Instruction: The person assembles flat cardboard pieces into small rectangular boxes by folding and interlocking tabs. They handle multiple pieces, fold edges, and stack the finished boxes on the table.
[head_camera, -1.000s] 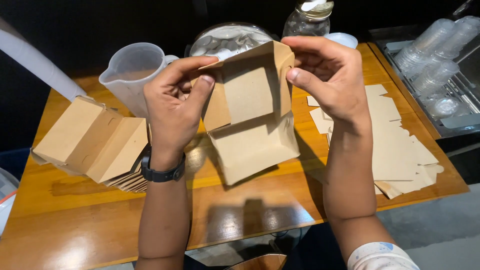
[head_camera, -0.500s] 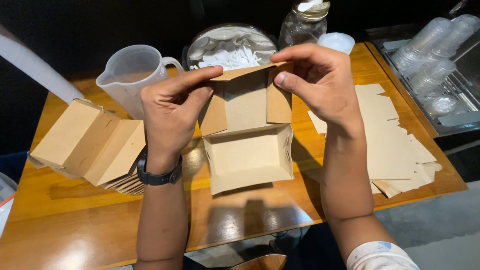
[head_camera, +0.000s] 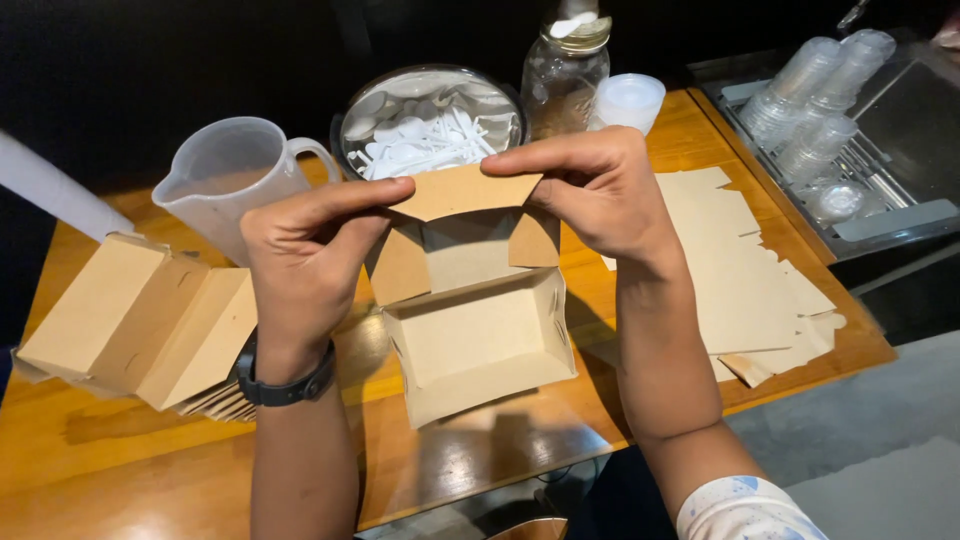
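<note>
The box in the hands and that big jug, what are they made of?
The box looks like thin brown cardboard with a matte finish: it shows sharp fold creases and bent flaps where the left hand and right hand pinch its lid. The jug seems to be cloudy, see-through plastic, since the dark background shows dimly through its smooth wall.

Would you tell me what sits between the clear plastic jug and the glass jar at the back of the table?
In the head view, a round bowl of white plastic spoons sits between the jug and the jar.
</note>
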